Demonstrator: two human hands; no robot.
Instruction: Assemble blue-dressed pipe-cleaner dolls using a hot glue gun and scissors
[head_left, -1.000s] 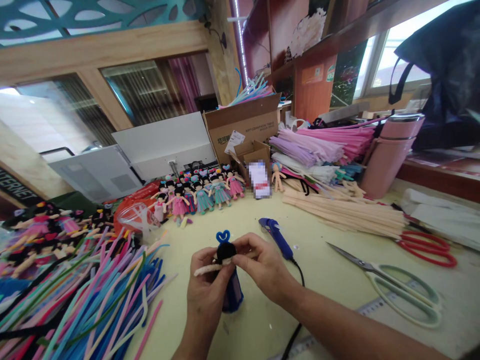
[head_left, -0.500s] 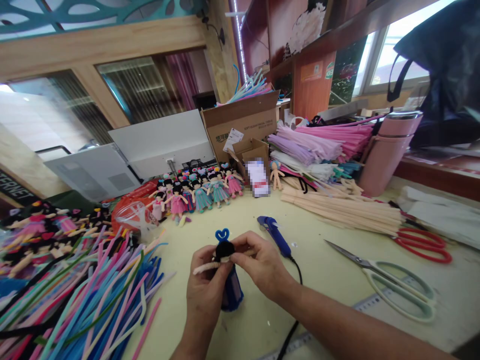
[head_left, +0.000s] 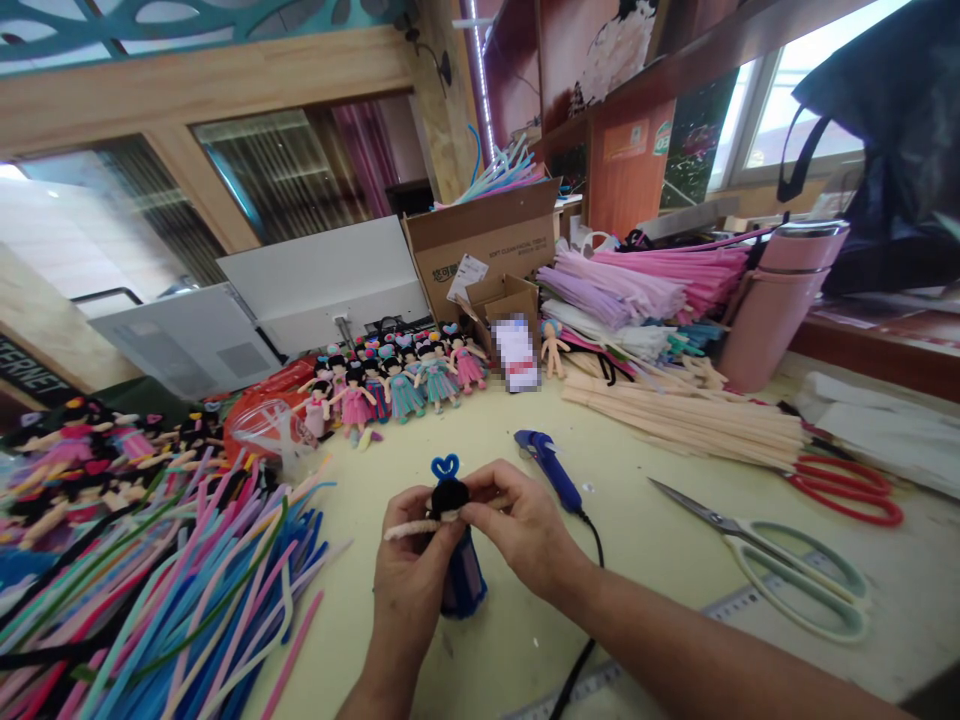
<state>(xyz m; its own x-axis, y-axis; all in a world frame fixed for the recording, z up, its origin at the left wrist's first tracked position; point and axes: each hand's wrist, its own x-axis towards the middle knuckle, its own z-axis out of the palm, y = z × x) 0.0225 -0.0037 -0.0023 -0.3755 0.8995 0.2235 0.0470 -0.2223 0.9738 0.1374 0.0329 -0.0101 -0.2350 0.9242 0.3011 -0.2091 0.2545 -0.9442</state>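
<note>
A small pipe-cleaner doll (head_left: pixel 463 580) stands upright between my hands, with black hair, a blue heart-shaped loop on its head and a blue skirt. My left hand (head_left: pixel 411 565) is closed around its left side, thumb at the neck. Past those fingers sticks a pale, fuzzy arm (head_left: pixel 409 529). On the other side, my right hand (head_left: pixel 529 525) pinches close to the doll's head and shoulder; the pinched part is hidden by the fingers. A blue hot glue gun (head_left: pixel 551 470) lies just beyond my right hand, its black cord running toward me.
Loose coloured pipe cleaners (head_left: pixel 202 590) spread over the left side. Finished dolls (head_left: pixel 405 380) crowd the back near a cardboard box (head_left: pixel 487 235). To the right lie green-handled scissors (head_left: pixel 795 570), red-handled scissors (head_left: pixel 847 488), beige stems (head_left: pixel 690 420) and a ruler (head_left: pixel 731 610). A pink bottle (head_left: pixel 780 310) stands behind.
Almost nothing differs. The doll's pale arm at the left has shifted slightly, while both hands keep their hold.
</note>
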